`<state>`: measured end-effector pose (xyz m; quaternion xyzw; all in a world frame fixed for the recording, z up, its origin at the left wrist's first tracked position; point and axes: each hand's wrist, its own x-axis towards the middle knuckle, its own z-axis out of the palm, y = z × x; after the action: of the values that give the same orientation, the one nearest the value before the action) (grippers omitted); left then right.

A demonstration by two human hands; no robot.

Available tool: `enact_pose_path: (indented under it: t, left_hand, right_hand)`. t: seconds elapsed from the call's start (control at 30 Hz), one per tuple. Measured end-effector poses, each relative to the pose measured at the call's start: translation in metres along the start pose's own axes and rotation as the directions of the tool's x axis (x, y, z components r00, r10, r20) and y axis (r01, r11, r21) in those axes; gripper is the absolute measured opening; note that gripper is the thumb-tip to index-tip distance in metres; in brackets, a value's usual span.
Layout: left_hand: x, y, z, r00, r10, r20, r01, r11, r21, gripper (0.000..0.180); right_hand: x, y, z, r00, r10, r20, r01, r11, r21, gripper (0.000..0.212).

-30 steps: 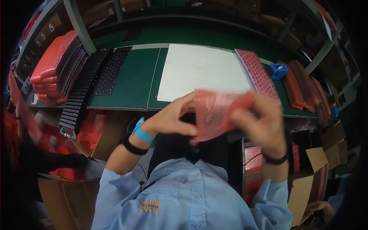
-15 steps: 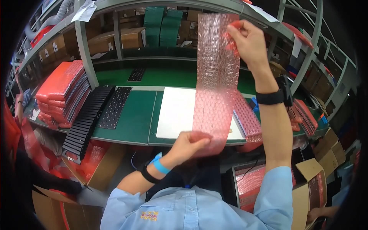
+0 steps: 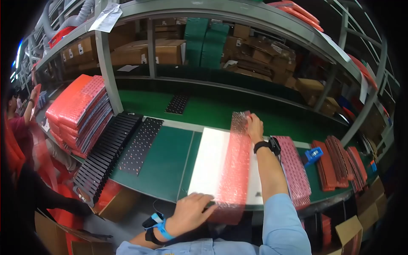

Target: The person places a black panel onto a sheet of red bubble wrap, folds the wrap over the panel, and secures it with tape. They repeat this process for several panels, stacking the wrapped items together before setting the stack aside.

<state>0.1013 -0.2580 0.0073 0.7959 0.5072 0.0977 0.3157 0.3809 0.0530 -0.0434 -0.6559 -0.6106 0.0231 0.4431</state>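
A long, narrow piece of see-through pink bubble wrap point(image 3: 236, 165) slants over the white board point(image 3: 206, 148) on the green bench; its near end hangs past the front edge. My right hand point(image 3: 255, 127) is closed on its far end, the fingers pinched at the upper right corner. By the near left edge of the wrap is my left hand point(image 3: 191, 212), back up, fingers stretched out and thumb apart, the thumb tip at the film. Whether the wrap is a bag or a single sheet I cannot tell.
Left of the board lie a dotted black panel point(image 3: 140, 146) and a slatted black rack point(image 3: 108, 155), beside a tall pile of red bubble-wrapped packs point(image 3: 78, 102). At right are a pink-wrapped pack point(image 3: 293, 170), a blue tape dispenser point(image 3: 313, 156) and more red packs point(image 3: 331, 165). Another person point(image 3: 21, 123) stands far left.
The bubble wrap has come down from upright in the air onto the white board. My right hand lowered with its far end; my left hand's pinch has loosened. The view has shifted.
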Motion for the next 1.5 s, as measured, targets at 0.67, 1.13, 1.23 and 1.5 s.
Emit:
enact_pose_path:
  t: [0.67, 1.13, 1.23, 1.5]
  left_hand:
    - [0.051, -0.068, 0.067, 0.804, 0.577, 0.142, -0.594, 0.779, 0.200, 0.029]
    - [0.040, -0.037, 0.057, 0.702, 0.643, -0.306, -0.616, 0.764, 0.192, 0.029]
    - [0.032, -0.030, 0.063, 0.716, 0.632, -0.296, -0.611, 0.773, 0.171, 0.028]
    - [0.030, -0.029, 0.074, 0.638, 0.636, -0.435, -0.636, 0.753, 0.168, 0.023]
  right_hand:
    - [0.032, -0.201, 0.271, 0.978, 0.024, 0.208, 0.031, 0.967, -0.255, 0.058]
    - [-0.098, -0.121, -0.068, 0.983, -0.180, 0.036, 0.182, 0.980, -0.074, 0.048]
    - [-0.167, -0.096, -0.078, 0.994, -0.093, 0.050, 0.095, 0.994, -0.046, 0.048]
    - [-0.189, -0.107, -0.058, 0.991, -0.083, 0.106, 0.099, 0.983, -0.154, 0.047]
